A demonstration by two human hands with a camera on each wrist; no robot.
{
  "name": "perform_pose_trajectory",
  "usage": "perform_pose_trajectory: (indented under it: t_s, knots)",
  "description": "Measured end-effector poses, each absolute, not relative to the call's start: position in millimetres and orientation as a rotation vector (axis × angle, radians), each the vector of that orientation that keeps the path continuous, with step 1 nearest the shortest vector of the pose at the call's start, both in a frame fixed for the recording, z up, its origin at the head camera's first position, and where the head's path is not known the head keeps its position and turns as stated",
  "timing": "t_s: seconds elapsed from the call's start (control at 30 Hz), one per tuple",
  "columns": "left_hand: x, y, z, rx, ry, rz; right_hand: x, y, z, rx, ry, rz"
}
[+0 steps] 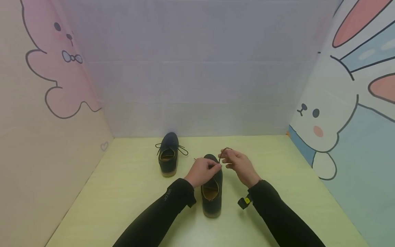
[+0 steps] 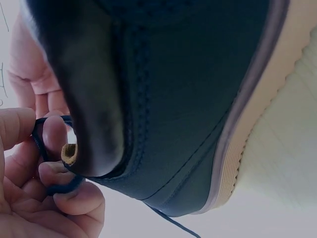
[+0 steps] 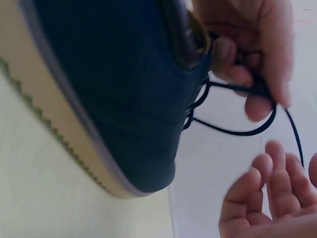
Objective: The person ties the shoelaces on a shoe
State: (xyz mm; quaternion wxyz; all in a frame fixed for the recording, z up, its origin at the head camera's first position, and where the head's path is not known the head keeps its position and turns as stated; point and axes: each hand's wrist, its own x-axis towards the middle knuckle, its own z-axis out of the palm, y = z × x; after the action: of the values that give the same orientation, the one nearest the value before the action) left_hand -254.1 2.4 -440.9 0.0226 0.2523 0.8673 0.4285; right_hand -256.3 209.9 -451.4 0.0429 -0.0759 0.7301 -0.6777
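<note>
A dark blue lace-up shoe (image 1: 212, 206) with a pale sole stands on the table, its toe pointing away from me. My left hand (image 1: 203, 171) is over its lacing, with thumb and fingers pinching a dark shoelace (image 3: 237, 133) that forms a loop. To the right of the toe, my right hand (image 1: 239, 166) is raised, its fingers bent around the free stretch of the lace, which arches up over the fingertips. In the right wrist view, the lace runs down from the left hand (image 3: 272, 54) to the right fingers (image 3: 280, 186), where its end is hidden.
The matching shoe (image 1: 169, 164) stands farther back on the left, its lace tied in a bow. A pale yellow table (image 1: 123, 192) lies under both shoes. Light walls enclose it, with a cartoon bear (image 1: 58, 68) at left and a rabbit (image 1: 327, 113) at right.
</note>
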Motion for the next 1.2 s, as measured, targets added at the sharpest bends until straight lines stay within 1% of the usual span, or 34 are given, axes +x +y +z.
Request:
perform_pose_trajectory:
  t_s: [0.33, 0.6, 0.87, 1.2]
  knots:
    - [-253.4, -0.6, -441.0, 0.684, 2.610, 1.377, -258.5, 213.9, -459.3, -0.393, 2.322, -1.786]
    - [-253.9, -4.1, -441.8, 0.675, 2.611, 1.394, -258.4, 221.7, -459.5, -0.534, 2.458, -1.585]
    - [-253.7, -6.4, -440.9, 0.653, 2.616, 1.408, -252.2, 251.1, -452.9, -0.737, 2.724, -1.204]
    - [-251.2, -10.8, -439.7, 0.632, 2.618, 1.424, -238.7, 286.7, -451.9, -0.759, 3.194, -0.676]
